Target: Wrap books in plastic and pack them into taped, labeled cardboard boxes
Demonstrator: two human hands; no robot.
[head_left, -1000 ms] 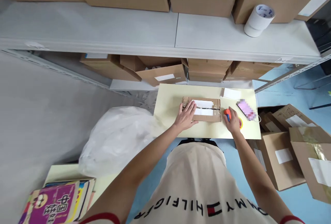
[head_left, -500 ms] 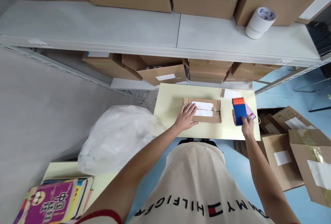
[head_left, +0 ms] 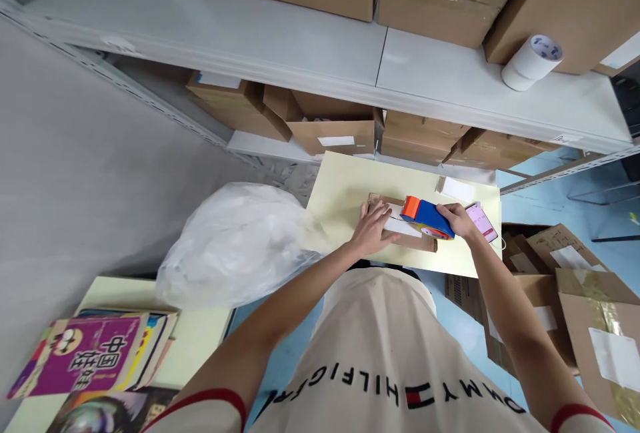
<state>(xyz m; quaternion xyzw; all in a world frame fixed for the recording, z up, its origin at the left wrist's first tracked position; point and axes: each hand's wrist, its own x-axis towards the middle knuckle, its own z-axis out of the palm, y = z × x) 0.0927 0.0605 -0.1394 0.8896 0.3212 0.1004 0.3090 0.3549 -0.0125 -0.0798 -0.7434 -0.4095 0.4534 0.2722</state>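
On the pale yellow table (head_left: 345, 173) lies a small cardboard box (head_left: 427, 243) with white labels on its top. My left hand (head_left: 374, 227) rests on the box's left part, fingers stretched out and spread. In my right hand (head_left: 456, 218) is a blue and orange tape dispenser (head_left: 431, 215), tilted sideways over the right part of the box. It covers much of that end, and I cannot tell whether it touches the cardboard. Just right of my right hand lies a phone (head_left: 481, 221) with a lit pink screen.
A flat piece with a white label (head_left: 457, 189) lies at the table's back right. A grey shelf (head_left: 320, 53) with cartons and white tape rolls (head_left: 533, 63) stands behind. Left are a white plastic bag (head_left: 235, 239) and books (head_left: 95, 353); cardboard boxes (head_left: 595, 299) stand right.
My right hand has brought the tape dispenser leftward from beside the phone to over the box, turning it on its side. My left hand stays on the box. The camera view has tilted.
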